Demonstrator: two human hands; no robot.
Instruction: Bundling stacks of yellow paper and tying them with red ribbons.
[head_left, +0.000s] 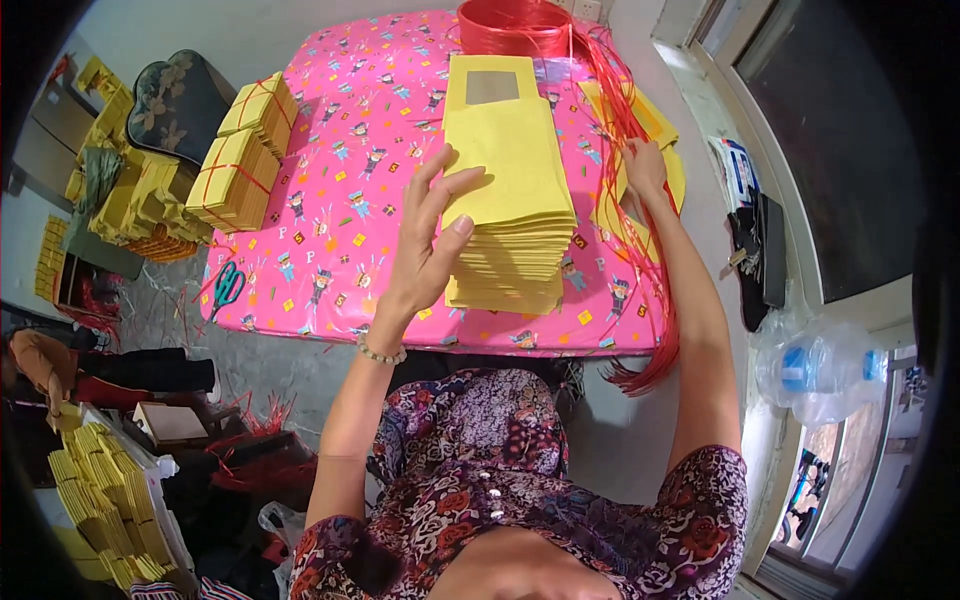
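A tall stack of yellow paper envelopes [510, 170] stands on a pink, cartoon-patterned tabletop [340, 110]. At the stack's left edge, a person's left hand [430, 232] has its fingers spread and slightly bent, grasping nothing. To the stack's right, the right hand [646, 170] has its fingers pinched on long red strands [625, 105]. Left of the stack are red-tied yellow bundles [232, 182] and teal-handled scissors [229, 284]; behind it sits a round red tub [512, 36].

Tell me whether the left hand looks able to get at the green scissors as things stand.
Probably yes: the left hand is open beside the yellow paper stack, and only flat pink tablecloth seems to separate it from the green scissors.
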